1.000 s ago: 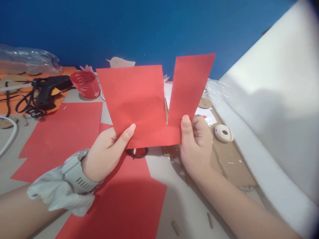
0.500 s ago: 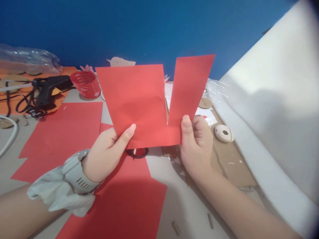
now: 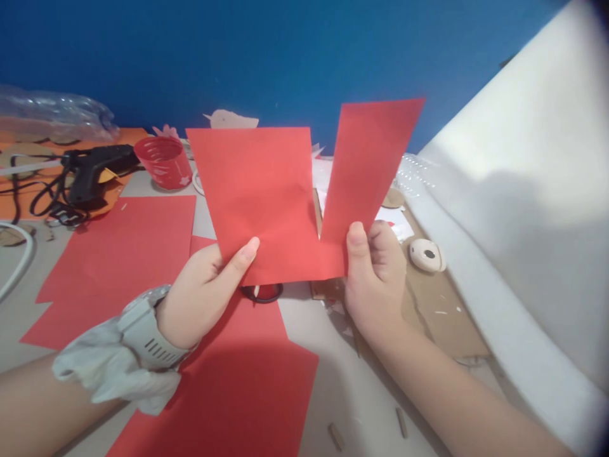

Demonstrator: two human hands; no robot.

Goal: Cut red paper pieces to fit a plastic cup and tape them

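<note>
Both hands hold up one sheet of red paper [image 3: 261, 190] above the table. A slit runs down from its top edge and stops short of the bottom, parting a narrow right strip from the wider left part. My left hand [image 3: 204, 295] pinches the lower left corner, thumb in front, fingers hidden behind. At the lower right, my right hand [image 3: 375, 273] grips the base of the strip between thumb and curled fingers. A dark ring-shaped handle [image 3: 263, 293], perhaps of scissors, shows just under the sheet's bottom edge. More red sheets [image 3: 228, 393] lie below on the table.
At the left are a black glue gun [image 3: 98, 174] with its cord, orange paper [image 3: 136, 134] and a red cup [image 3: 164, 164]. Clear plastic [image 3: 52, 111] lies behind them. On the right a white rounded gadget [image 3: 427, 255] rests on cardboard [image 3: 447, 317]. Small brown pieces [image 3: 335, 437] lie in front.
The strip's top has swung slightly to the right and the gap at the top of the slit is wider. Both hands keep their grip almost in place.
</note>
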